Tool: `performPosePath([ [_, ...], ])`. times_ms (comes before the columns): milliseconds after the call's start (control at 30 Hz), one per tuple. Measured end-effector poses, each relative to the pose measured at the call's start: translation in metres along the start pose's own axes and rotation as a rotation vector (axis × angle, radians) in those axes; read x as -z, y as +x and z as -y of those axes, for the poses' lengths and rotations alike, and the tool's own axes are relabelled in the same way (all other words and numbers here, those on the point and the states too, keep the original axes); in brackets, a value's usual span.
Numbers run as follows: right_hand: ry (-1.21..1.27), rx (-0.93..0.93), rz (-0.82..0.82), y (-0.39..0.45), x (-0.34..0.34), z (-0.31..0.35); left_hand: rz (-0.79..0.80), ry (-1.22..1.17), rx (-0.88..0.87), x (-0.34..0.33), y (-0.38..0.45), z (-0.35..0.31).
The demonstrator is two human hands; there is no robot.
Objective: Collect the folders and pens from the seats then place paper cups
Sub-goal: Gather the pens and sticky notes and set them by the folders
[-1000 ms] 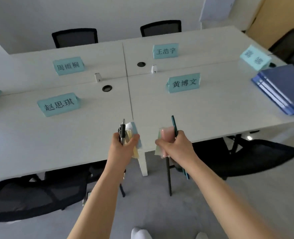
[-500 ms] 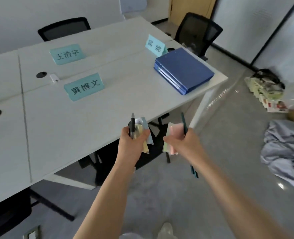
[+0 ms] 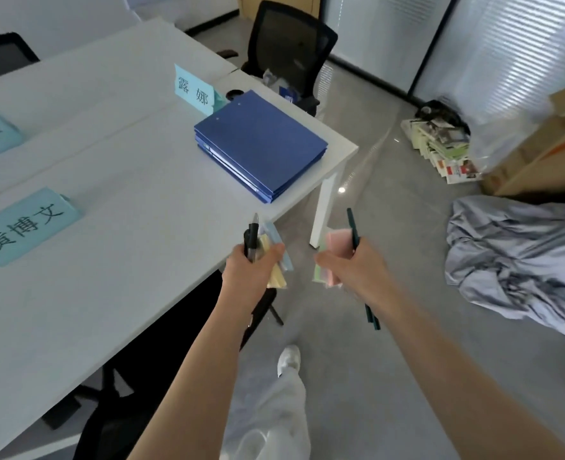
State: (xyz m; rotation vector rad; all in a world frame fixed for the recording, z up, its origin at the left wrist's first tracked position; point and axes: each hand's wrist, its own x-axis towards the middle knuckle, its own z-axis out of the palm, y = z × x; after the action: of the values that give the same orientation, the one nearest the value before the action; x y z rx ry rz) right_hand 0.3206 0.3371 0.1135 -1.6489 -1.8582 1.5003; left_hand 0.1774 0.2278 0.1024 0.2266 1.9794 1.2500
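A stack of blue folders (image 3: 261, 144) lies near the right corner of the white table (image 3: 115, 234). My left hand (image 3: 249, 272) is shut on a black pen (image 3: 251, 239) and yellow and blue sticky notes (image 3: 276, 250), held over the table's front edge. My right hand (image 3: 357, 270) is shut on dark green pens (image 3: 353, 232) and pink and green sticky notes (image 3: 335, 244), held over the floor just right of the table. Both hands are below and in front of the folders.
Teal name cards (image 3: 25, 227) (image 3: 194, 91) stand on the table. A black office chair (image 3: 287, 51) is behind the table's far corner. Grey cloth (image 3: 520, 263), a pile of booklets (image 3: 443, 147) and a cardboard box (image 3: 546, 144) lie on the floor at right.
The view has swung right along the table, and the blue folders now lie closer and more central. Both hands keep the same grip on pens and notes.
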Motion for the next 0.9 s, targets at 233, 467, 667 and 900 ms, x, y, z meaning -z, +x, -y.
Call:
performPosePath([
  [233, -0.039, -0.062, -0.041, 0.100, 0.034, 0.044, 0.020, 0.083, -0.038, -0.044, 0.089, -0.067],
  [467, -0.054, -0.110, 0.005, 0.192, 0.056, 0.062, 0.035, 0.097, 0.007, -0.093, 0.158, -0.113],
  [667, -0.104, -0.065, 0.098, 0.276, 0.071, 0.080, -0.063, 0.066, 0.097, -0.138, 0.209, -0.138],
  [900, -0.252, 0.057, 0.368, 0.345, 0.065, 0.134, -0.319, -0.039, 0.227, -0.160, 0.238, -0.160],
])
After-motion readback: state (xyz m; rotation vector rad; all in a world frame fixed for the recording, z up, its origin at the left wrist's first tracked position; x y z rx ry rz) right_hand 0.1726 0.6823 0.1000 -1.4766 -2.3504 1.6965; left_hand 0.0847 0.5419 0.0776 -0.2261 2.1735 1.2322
